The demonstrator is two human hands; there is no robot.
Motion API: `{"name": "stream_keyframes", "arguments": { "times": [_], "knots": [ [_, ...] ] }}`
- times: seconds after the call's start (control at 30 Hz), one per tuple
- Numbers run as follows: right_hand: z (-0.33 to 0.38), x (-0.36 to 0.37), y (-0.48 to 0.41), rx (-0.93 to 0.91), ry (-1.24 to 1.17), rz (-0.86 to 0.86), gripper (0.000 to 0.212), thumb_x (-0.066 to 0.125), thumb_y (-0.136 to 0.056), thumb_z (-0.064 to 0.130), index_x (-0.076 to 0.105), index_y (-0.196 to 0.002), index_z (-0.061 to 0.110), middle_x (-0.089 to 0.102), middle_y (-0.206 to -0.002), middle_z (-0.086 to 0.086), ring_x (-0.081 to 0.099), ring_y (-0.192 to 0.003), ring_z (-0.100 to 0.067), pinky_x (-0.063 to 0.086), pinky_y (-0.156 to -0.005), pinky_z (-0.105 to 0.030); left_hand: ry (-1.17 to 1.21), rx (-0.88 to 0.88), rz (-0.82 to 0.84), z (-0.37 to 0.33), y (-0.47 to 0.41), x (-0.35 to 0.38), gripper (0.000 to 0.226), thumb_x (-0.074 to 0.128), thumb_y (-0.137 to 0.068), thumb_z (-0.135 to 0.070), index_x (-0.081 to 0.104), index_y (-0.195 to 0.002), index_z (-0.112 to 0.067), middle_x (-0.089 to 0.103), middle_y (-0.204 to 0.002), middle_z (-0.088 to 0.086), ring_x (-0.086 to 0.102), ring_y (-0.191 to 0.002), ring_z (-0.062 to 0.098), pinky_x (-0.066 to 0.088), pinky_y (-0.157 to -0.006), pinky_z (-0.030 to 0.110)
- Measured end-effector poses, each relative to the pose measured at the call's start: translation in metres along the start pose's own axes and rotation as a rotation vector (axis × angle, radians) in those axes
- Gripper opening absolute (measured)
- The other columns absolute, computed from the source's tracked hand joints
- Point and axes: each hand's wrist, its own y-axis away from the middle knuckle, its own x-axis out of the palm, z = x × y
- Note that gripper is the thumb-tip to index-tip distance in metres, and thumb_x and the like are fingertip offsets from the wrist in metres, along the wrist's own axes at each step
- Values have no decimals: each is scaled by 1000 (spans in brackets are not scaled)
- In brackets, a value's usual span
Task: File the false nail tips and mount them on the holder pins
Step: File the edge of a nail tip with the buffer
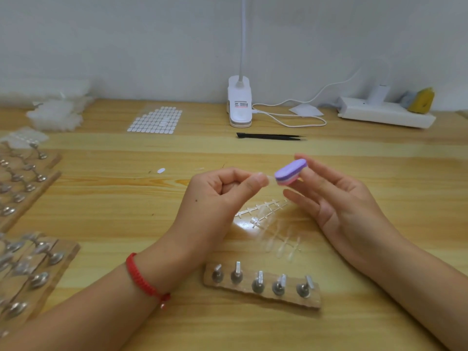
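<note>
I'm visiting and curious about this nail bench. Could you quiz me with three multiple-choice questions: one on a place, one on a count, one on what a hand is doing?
1. Where are the tweezers? A by the lamp; B in a cup; C on the wall.
2. How many pins has the near holder? A three; B five; C eight.
3. What is the left hand doing? A lying flat; B pinching a nail tip; C gripping the lamp.
Answers: 1 A, they lie before its clip; 2 B, five stand in a row; 3 B, thumb and finger hold the clear tip.
</note>
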Motion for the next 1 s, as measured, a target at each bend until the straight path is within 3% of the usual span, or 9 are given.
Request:
{"name": "stream_keyframes", "arguments": {
  "times": [0.1, 0.23, 0.37, 0.5, 0.6, 0.77, 0.83, 0.93, 1.0],
  "knots": [
    [-3, 6, 3, -23, 126, 77, 33, 76, -67, 22, 77, -100, 19, 75, -95, -9, 73, -86, -23, 57, -70, -24, 9, 5, 16, 2, -1, -1, 25, 67, -78, -30, 74, -81, -7, 37, -51, 7, 26, -42, 5, 32, -47, 6],
    [2, -1, -1, 4, -83, -60, 35, 69, -73, 14, 67, -107, 11, 74, -92, -9, 73, -83, -19, 57, -69, -23, -17, 7, 56, 6, 0, 1, 22, 67, -84, -19, 69, -81, 3, 27, -41, -14, 24, -36, 1, 36, -51, 2],
    [0, 5, 2, -31, 110, 20, 38, 83, -61, 15, 74, -97, 15, 74, -85, -7, 71, -74, -17, 56, -63, -22, -15, 55, 86, 5, 0, 0, 18, 61, -91, -21, 65, -76, -12, 33, -45, -12, 26, -41, 2, 28, -45, 7],
    [-1, 10, 8, -61, 288, 41, 37, 80, -59, 30, 77, -95, 22, 76, -88, -6, 70, -74, -14, 54, -62, -20, -90, 120, 93, 6, 0, -1, 17, 59, -93, -23, 62, -80, -13, 31, -59, 21, 27, -50, 8, 26, -47, 13],
    [-1, 11, 12, -98, 394, 71, 30, 77, -60, 35, 80, -89, 28, 77, -85, -3, 69, -72, -7, 52, -61, -16, -51, 100, -2, 7, -2, -4, 15, 60, -90, -21, 64, -79, -12, 27, -51, -2, 25, -44, 2, 25, -43, 10],
    [-2, 6, 6, -73, 320, 10, 34, 79, -63, 36, 79, -96, 28, 76, -98, -1, 70, -88, -12, 55, -82, -29, -106, 124, 157, 8, 2, 0, 19, 63, -90, -26, 65, -77, -13, 35, -59, 23, 30, -54, 15, 28, -49, 13],
    [-4, 7, 8, -48, 361, 67, 30, 81, -66, 34, 79, -96, 30, 77, -95, 0, 71, -85, -10, 56, -75, -26, -82, 133, 93, 7, 1, -1, 19, 63, -89, -27, 65, -76, -13, 31, -57, 18, 28, -50, 9, 27, -47, 13],
    [-4, 7, 8, -54, 343, 63, 29, 81, -63, 31, 79, -92, 31, 77, -90, 1, 70, -78, -7, 55, -68, -21, -28, 92, -23, 7, -1, -5, 19, 60, -82, -33, 66, -75, -17, 28, -49, -9, 25, -44, 3, 25, -43, 11],
    [-3, 6, 6, -64, 285, 19, 35, 85, -58, 31, 79, -93, 29, 77, -93, 0, 70, -79, -10, 56, -71, -26, -59, 89, 42, 7, -1, -4, 18, 61, -84, -31, 68, -76, -16, 29, -51, 2, 26, -45, 4, 26, -45, 10]
  ]
}}
